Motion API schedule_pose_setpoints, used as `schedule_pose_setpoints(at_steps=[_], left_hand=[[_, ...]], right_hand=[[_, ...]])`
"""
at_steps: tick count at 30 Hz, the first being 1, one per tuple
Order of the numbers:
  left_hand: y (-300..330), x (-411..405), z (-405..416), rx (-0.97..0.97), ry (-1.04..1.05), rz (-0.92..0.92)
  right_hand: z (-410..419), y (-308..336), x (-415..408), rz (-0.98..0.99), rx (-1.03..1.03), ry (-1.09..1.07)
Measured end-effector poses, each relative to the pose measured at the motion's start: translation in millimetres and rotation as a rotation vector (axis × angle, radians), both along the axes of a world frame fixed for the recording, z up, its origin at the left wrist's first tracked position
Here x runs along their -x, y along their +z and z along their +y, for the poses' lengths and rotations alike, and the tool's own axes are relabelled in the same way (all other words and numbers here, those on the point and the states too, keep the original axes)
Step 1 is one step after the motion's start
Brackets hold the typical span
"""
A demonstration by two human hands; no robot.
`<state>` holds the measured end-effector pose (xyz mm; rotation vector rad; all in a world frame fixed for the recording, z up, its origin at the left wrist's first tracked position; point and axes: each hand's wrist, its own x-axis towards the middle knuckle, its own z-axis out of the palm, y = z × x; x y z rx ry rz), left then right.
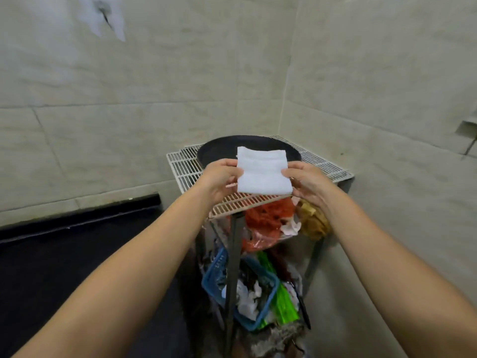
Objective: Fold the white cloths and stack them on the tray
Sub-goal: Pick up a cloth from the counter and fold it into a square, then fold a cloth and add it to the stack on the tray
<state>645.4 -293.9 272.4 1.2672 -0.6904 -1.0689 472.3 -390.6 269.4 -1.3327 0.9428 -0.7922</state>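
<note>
While the folded white square cloth (263,171) hangs in the air before the round black tray (219,151), the left hand (222,178) and right hand (307,180) pinch its side edges, probably to keep the fold flat above the white wire shelf (185,166).

You hold a folded white cloth (263,171) between both hands, your left hand (222,177) pinching its left edge and your right hand (307,180) its right edge, above a white wire rack (185,164) carrying a dark round tray (219,148); a blue basket (214,275) sits below.
</note>
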Motion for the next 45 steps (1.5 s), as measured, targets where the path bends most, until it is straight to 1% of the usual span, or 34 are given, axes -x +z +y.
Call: schedule_pose_setpoints(at_steps=[4, 7, 9, 13, 15, 17, 19, 22, 24, 26, 29, 31, 33, 35, 37, 40, 45], left_hand=[[6, -11, -66, -0.025, 0.135, 0.005], [6, -19, -116, -0.055, 0.257, 0.008], [2, -27, -148, -0.08, 0.314, -0.02], [-18, -49, -197, -0.172, 0.413, -0.107], [-29, -60, -212, -0.246, 0.431, -0.204], [-40, -68, -219, -0.329, 0.416, -0.338], [-47, -74, -223, -0.416, 0.393, -0.489], [-50, -76, -226, -0.539, 0.352, -0.778], [-50, -74, -229, -0.587, 0.322, -0.929], [-48, -71, -232, -0.621, 0.301, -0.997], [-43, -69, -227, -0.619, 0.275, -1.038], [-37, -73, -213, -0.574, 0.277, -1.101], [-30, -80, -190, -0.508, 0.324, -1.165], [-21, -92, -158, -0.443, 0.414, -1.203], [-14, -104, -116, -0.422, 0.525, -1.252], [-14, -118, -36, -0.488, 0.677, -1.355], [-34, -126, 111, -0.643, 0.858, -1.507]], right_hand=[[-84, 11, -27, 0.102, 0.046, 0.127], [-140, 15, -48, 0.161, 0.082, 0.181], [-174, 14, -63, 0.205, 0.108, 0.215], [-224, -4, -94, 0.288, 0.089, 0.283], [-241, -15, -107, 0.361, 0.102, 0.3], [-253, -27, -115, 0.454, 0.174, 0.319], [-260, -34, -120, 0.549, 0.301, 0.327], [-259, -35, -125, 0.768, 0.532, 0.366], [-256, -33, -127, 0.895, 0.626, 0.395], [-256, -34, -126, 0.961, 0.642, 0.402], [-253, -25, -120, 0.999, 0.693, 0.405], [-247, -16, -119, 0.998, 0.776, 0.382], [-231, -4, -127, 0.948, 0.87, 0.362], [-203, 6, -147, 0.823, 0.976, 0.389], [-161, 11, -172, 0.683, 1.108, 0.454], [-79, 9, -208, 0.511, 1.306, 0.591], [67, -17, -251, 0.372, 1.545, 0.792]])
